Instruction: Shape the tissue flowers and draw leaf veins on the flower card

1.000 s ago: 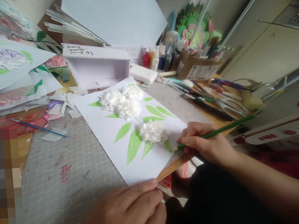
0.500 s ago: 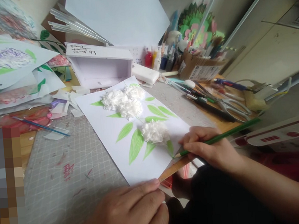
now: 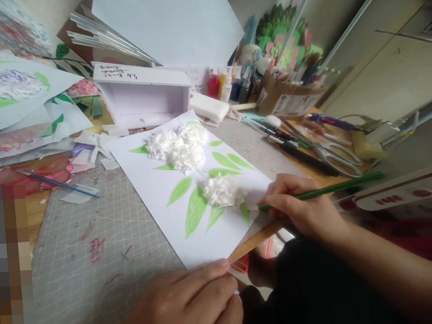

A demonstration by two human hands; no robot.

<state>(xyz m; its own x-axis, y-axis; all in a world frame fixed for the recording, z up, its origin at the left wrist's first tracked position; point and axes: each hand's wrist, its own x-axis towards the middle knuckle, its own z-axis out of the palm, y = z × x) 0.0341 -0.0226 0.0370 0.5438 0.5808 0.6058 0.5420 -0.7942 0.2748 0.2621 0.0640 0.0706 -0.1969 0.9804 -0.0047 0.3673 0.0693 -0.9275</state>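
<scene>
Green pencil (image 3: 337,187) shifting toward far side, tip now bordering near-right leaf (image 3: 245,213); right hand (image 3: 299,205) clamping it in fingers; left hand (image 3: 189,301), fingers together, grip unclear, apparently steadying paper (image 3: 208,247) on grey mat (image 3: 75,273).

Present were two bare hands (image 3: 189,299) (image 3: 299,205), one slender green pencil (image 3: 337,187), two separate clumps of all-white ruffled paper (image 3: 177,147) (image 3: 223,190) and one open-fronted white box (image 3: 160,77).

A person's right hand (image 3: 306,215) pinches thumb against fingers in a writing grip, forearm (image 3: 391,258) slanting back to the right; the left hand (image 3: 190,304), knuckles up, extends close-set fingers, thumb hidden.
</scene>
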